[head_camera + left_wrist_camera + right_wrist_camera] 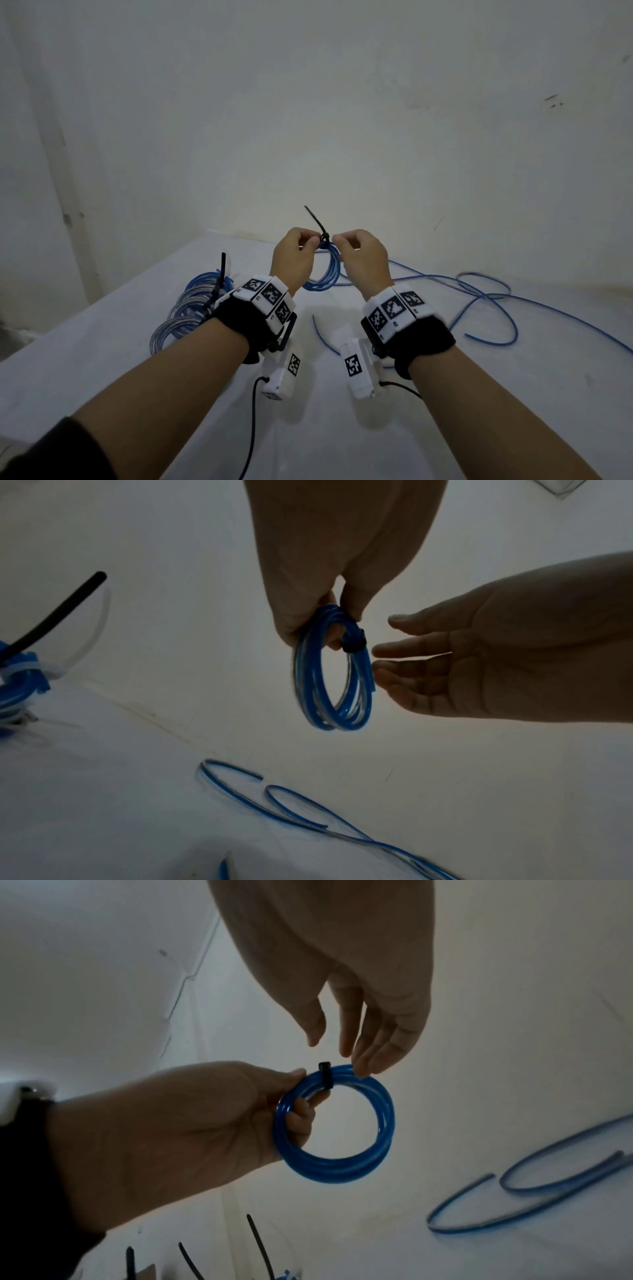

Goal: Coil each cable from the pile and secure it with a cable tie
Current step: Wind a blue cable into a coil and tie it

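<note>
White table [445, 394]: tied coils [191, 305] are sitting far left, loose cables [486, 301] are lying right.
Left hand [294, 260] is pinching the coil [323, 274], its tie [320, 228] cinched; right hand [363, 260] is hovering, fingers relaxed.

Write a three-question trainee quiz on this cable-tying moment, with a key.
1. True or false: the black tie already wraps the blue coil.
2. Which hand grips the coil? A left hand B right hand C neither
3. Fill in: loose blue cable lies on the ___.

Key: 1 true; 2 A; 3 table.
</note>
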Tool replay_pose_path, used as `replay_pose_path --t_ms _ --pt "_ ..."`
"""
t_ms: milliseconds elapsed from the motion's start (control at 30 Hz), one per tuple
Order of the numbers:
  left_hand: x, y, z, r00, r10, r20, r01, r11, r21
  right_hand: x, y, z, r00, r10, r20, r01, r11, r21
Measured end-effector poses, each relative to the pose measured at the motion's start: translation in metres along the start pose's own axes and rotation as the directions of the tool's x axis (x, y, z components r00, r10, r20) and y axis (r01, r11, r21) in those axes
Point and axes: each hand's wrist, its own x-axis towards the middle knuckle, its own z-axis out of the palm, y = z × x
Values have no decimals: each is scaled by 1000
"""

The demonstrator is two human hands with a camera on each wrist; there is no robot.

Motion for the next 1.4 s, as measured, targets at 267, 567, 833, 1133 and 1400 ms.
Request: replay_pose_path --t_ms 267,567,833,1133,1400 --pt "-14 11 1 977 -42 211 87 974 -209 -3 7 1 980 192 58 -200 935 292" --pt "0 2 -14 962 146 231 -187 969 164 -6 2 -13 974 173 143 -222 845 486" --pt "5 1 -21 957 124 264 -166 976 142 -4 2 -8 974 176 145 -223 862 454" --pt "10 -6 -32 989 112 101 -129 975 181 -8 6 8 980 165 110 -193 921 337" --pt "38 0 -70 997 -15 70 -2 971 238 14 15 47 930 329 163 -365 882 297"
